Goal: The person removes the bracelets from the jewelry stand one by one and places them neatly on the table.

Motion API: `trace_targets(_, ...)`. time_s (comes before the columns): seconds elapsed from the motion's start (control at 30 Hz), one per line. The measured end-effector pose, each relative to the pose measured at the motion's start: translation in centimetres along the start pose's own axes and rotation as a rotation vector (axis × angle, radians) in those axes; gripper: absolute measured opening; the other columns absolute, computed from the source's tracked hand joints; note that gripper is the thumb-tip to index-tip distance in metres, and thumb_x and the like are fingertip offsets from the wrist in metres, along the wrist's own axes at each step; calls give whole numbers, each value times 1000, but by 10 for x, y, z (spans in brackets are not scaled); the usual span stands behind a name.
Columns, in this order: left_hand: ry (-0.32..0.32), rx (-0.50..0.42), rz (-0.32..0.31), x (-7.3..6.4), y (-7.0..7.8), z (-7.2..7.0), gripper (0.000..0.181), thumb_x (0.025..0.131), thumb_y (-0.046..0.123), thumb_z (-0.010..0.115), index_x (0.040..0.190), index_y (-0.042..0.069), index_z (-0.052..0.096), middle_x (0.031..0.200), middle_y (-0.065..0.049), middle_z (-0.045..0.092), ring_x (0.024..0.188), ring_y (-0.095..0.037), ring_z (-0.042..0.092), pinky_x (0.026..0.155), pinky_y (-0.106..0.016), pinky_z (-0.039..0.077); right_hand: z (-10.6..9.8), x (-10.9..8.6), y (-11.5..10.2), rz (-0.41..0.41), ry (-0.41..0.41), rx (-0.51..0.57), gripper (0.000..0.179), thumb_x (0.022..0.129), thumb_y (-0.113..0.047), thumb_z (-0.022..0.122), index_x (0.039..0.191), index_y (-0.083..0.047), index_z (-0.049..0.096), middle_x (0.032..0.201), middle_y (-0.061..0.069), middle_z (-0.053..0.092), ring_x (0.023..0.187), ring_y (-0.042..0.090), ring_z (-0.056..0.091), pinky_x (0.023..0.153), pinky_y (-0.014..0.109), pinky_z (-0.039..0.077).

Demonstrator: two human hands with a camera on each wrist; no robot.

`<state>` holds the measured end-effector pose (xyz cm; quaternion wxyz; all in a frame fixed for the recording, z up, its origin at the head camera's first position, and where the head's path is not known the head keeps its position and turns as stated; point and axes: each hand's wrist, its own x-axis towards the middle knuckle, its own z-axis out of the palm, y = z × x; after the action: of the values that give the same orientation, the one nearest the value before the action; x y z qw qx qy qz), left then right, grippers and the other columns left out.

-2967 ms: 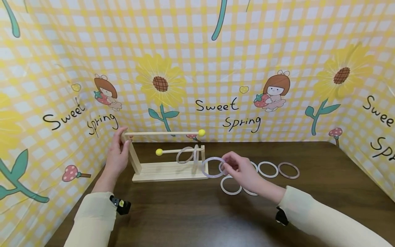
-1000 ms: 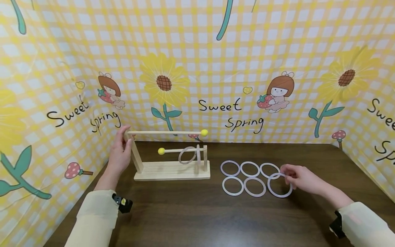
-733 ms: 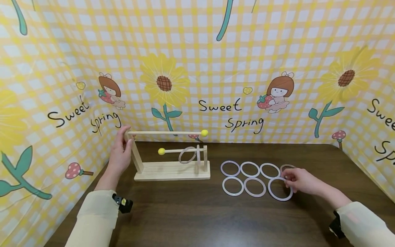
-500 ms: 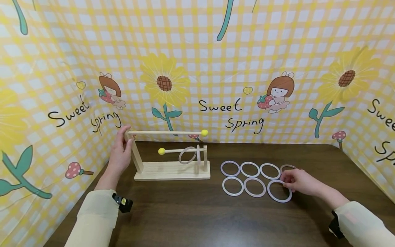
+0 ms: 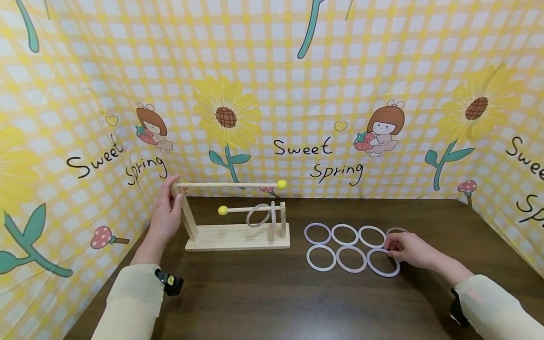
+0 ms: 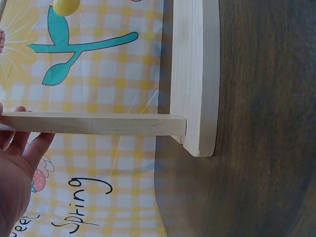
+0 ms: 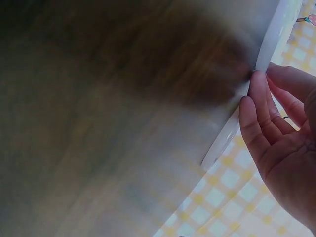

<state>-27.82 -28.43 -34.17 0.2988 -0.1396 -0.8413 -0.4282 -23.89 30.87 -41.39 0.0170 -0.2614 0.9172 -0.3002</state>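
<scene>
In the head view my left hand [image 5: 166, 210] grips the top of the tall post [image 5: 188, 217] of a wooden stand [image 5: 238, 238]; the left wrist view shows thumb and fingers [image 6: 37, 148] on either side of that post [image 6: 98, 123]. On the stand's short lower rod [image 5: 238, 209] hang two rings, one tilted [image 5: 249, 223], one seen edge-on [image 5: 273, 226]. My right hand [image 5: 410, 249] pinches the edge of a pale lilac ring [image 5: 369, 269] at the near row's right end, flat or almost flat on the table. A brownish ring [image 5: 395, 230] is partly hidden behind this hand.
Several pale rings lie flat in two rows, among them a lilac ring [image 5: 306, 238] nearest the stand. The upper rod [image 5: 229, 184] ends in a yellow ball [image 5: 282, 184]. A checked cloth [image 5: 272, 94] rises behind and beside the dark wooden table [image 5: 255, 293].
My right hand has carried the lilac ring from beside the stand to the near row's right end and lowered it there. My left hand has kept its grip on the post.
</scene>
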Motion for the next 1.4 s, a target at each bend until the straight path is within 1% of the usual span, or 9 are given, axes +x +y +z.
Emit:
trace_targets(0.2,-1,11,-8,-1,2,-1,45,103,1,41,145,14,34,121,-27,56,110,-37,54,78,-13,36,4,0,0,-12,30,-21,14,81,3,72,85,-6,62,72,-7,56,61,3,49,54,25,44)
trace_targets(0.43,-3,7,-10,0,3,-2,45,103,2,40,146,14,33,122,-27,56,111,-37,53,79,-15,36,-6,5,-11,9,101,-80,10,85,-4,72,88,-7,64,75,-8,59,65,4,51,58,26,45)
trace_targets(0.63,9,3,-2,2,3,-3,45,103,1,41,146,13,33,121,-27,56,110,-37,54,79,-14,36,-7,17,-37,-8,202,-31,10,88,-6,71,97,-5,66,81,-6,62,69,7,54,60,27,47)
trace_targets(0.77,9,4,-2,1,4,-2,45,102,1,41,145,13,34,121,-26,57,108,-35,54,78,-14,37,1,26,-59,-39,236,68,11,91,-5,67,101,-4,65,90,2,66,77,13,61,64,27,50)
trace_targets(0.87,7,2,-5,1,3,-1,45,102,1,41,145,13,34,121,-26,56,108,-35,54,78,-14,37,10,33,-75,-63,235,165,11,92,-5,65,104,-4,65,93,7,66,80,21,64,66,28,51)
trace_targets(1.03,4,0,-5,0,1,0,44,102,0,41,145,11,34,121,-26,56,109,-36,53,78,-15,36,28,47,-101,-100,185,294,14,94,-6,64,108,-4,63,95,5,65,82,25,63,68,29,52)
trace_targets(1.17,7,1,-5,0,1,0,44,102,0,41,145,11,34,121,-26,56,109,-35,54,78,-15,36,42,60,-121,-140,130,347,19,95,-7,62,113,-3,61,103,8,66,87,23,63,72,31,51)
trace_targets(1.27,2,3,-9,0,0,0,45,103,1,41,145,13,33,121,-26,55,109,-36,53,78,-15,36,53,70,-134,-165,102,345,23,95,-10,63,117,-5,61,110,8,66,90,18,63,74,32,49)
trace_targets(1.4,-1,8,-17,0,-2,1,46,103,2,40,146,15,33,122,-26,55,109,-36,53,78,-16,36,69,84,-149,-201,58,372,27,95,-11,63,122,-6,59,119,8,63,97,18,62,80,35,49)
